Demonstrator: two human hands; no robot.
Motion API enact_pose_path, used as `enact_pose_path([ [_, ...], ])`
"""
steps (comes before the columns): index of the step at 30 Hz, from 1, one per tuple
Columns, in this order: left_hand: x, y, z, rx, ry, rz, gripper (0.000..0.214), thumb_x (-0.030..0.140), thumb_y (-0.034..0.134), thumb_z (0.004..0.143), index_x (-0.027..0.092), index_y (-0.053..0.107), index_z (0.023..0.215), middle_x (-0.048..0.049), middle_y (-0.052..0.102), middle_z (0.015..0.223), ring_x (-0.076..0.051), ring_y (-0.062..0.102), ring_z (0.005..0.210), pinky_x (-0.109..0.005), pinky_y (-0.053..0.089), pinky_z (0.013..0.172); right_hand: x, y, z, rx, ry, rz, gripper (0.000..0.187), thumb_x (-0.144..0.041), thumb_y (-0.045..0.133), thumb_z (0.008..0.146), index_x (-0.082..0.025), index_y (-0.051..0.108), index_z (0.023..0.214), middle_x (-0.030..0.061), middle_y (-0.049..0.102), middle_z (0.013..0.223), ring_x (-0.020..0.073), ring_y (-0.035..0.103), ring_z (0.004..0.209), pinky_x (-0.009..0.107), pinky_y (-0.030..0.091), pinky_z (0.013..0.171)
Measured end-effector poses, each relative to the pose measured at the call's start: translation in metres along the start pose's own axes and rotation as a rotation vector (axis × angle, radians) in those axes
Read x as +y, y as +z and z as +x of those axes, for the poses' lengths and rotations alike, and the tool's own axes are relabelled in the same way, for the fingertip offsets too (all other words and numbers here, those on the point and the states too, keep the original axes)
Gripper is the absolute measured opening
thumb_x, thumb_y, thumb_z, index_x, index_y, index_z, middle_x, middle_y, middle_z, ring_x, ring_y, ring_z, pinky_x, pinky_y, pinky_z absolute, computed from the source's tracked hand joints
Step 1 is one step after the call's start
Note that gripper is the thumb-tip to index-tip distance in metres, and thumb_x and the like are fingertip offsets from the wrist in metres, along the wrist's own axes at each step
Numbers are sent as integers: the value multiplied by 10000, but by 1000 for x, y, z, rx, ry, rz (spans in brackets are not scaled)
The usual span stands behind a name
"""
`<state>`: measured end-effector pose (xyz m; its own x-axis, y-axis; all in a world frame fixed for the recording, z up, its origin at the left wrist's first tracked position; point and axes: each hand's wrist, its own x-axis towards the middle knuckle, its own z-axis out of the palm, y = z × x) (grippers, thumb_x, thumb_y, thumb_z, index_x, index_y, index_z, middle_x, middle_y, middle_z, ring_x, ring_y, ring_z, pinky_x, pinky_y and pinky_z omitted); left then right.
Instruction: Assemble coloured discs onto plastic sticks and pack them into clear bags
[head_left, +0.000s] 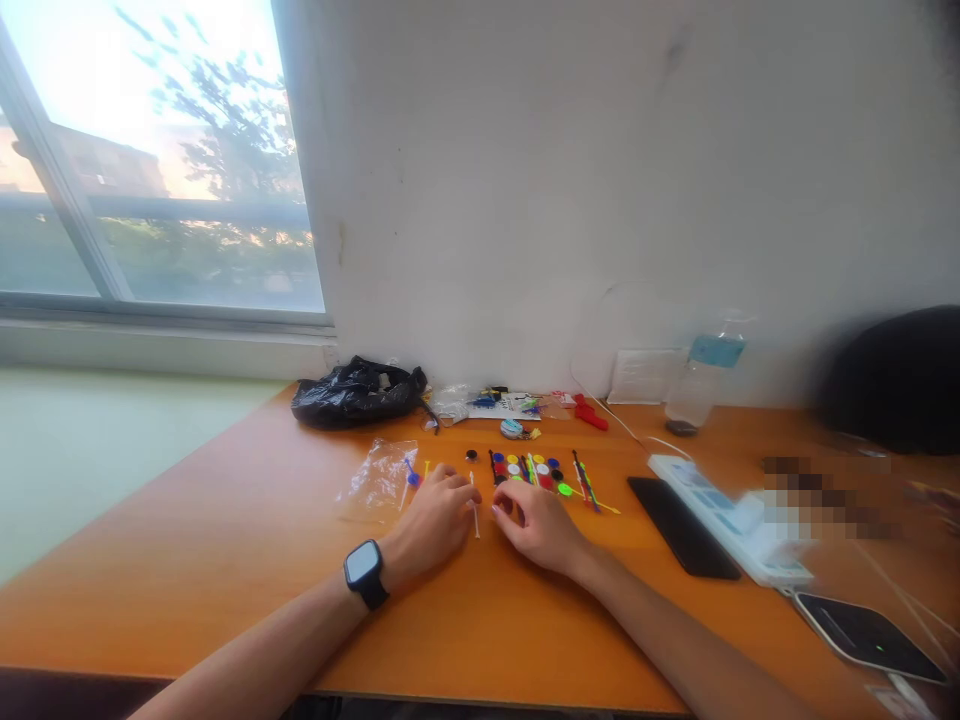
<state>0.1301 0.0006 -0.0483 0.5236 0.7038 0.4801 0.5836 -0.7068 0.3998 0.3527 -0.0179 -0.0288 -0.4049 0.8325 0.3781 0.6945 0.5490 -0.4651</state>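
My left hand (444,505), with a dark smartwatch (363,565) on its wrist, is closed with its fingertips on a thin white plastic stick (477,525). The stick points roughly away from me, its near end showing below the fingers. Just to the right, my right hand (536,522) is curled with thumb and fingertips close together; whether anything small is between them is hidden. Beyond it lie several coloured round discs (542,468) with coloured sticks (584,480) among and beside them. A black disc (471,455) sits past my left fingers, and a blue piece (413,479) is left of that hand.
A clear plastic bag (379,475) lies at left, a black bag (358,392) behind it. Packets and a red item (590,412) line the wall. At right are a black phone (682,525), a white power strip (724,515), a bottle (694,385) and cables.
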Motion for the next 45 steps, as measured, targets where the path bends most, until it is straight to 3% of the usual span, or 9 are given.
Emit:
enact_pose_path([
  [5,-1,-4,-2,5,-102,40,230,63,550,815,202,731,847,-80,607,692,-247,551,775,-359,330,688,2,1,-2,-76,-18,6,82,-241,617,942,-219,680,989,56,728,957,212,656,855,301,456,750],
  [10,1,-1,-3,47,-134,90,163,125,565,889,202,708,891,-67,602,736,-231,551,769,-336,278,645,4,2,-3,-115,-44,1,89,-244,634,944,-234,696,1007,64,741,997,229,676,880,303,477,763],
  [15,1,0,-2,62,-145,129,96,238,627,915,205,681,843,-83,619,756,-253,548,803,-343,289,675,2,1,-4,-115,-46,-4,110,-274,614,968,-239,710,1009,83,760,1085,254,705,957,319,502,801],
  [22,4,-5,-2,69,-110,182,149,135,579,901,214,677,821,-85,650,754,-268,523,821,-378,301,735,3,1,-5,-131,-40,-19,128,-270,628,958,-238,713,1048,95,765,1146,265,719,996,333,514,833],
  [27,1,-8,-3,95,-152,155,88,186,633,880,216,701,831,-91,645,781,-277,527,861,-395,326,815,5,2,-5,-142,-27,-33,144,-284,639,958,-223,709,1067,117,758,1170,280,722,1024,357,527,861],
  [38,-3,-7,-4,57,-159,369,206,291,595,945,226,700,780,-116,620,876,-301,515,917,-454,359,863,2,-1,-5,-176,-29,-52,181,-330,603,977,-216,717,1061,109,622,1481,306,636,1310,429,510,1086],
  [45,-6,0,-4,113,-101,303,110,321,646,936,244,721,963,-109,623,979,-307,516,1006,-469,381,908,7,2,-5,-204,-20,-76,257,-336,615,968,-198,709,1165,140,580,1533,324,561,1410,461,465,1164],
])
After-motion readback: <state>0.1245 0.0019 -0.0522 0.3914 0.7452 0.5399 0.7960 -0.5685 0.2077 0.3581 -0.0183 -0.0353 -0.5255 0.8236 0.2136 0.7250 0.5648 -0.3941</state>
